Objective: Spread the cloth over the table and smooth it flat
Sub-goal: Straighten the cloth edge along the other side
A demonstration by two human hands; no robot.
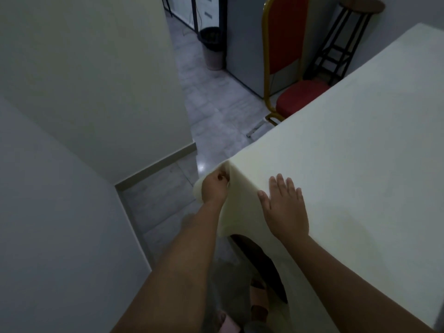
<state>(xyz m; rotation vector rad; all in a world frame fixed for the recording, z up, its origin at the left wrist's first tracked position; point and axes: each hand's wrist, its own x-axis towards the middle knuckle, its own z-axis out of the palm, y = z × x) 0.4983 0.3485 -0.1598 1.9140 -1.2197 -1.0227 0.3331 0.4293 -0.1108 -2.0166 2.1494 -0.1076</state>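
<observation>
Head view: left hand seems to pinch the cloth corner, right hand lies flat on it; a hard tug could pull it askew.

Both arms bare. Left forearm ran from 6 o'clock up toward 1 o'clock. Left hand had its back up and fingers curled, gripping a fold of the cloth. Right forearm ran from 5 o'clock toward 11 o'clock. Right hand lay palm down on the cloth, fingers straight, slightly spread, pointing to 12 o'clock, thumb out toward 10 o'clock. It sat at 3 o'clock of the left hand, near but apart.
</observation>
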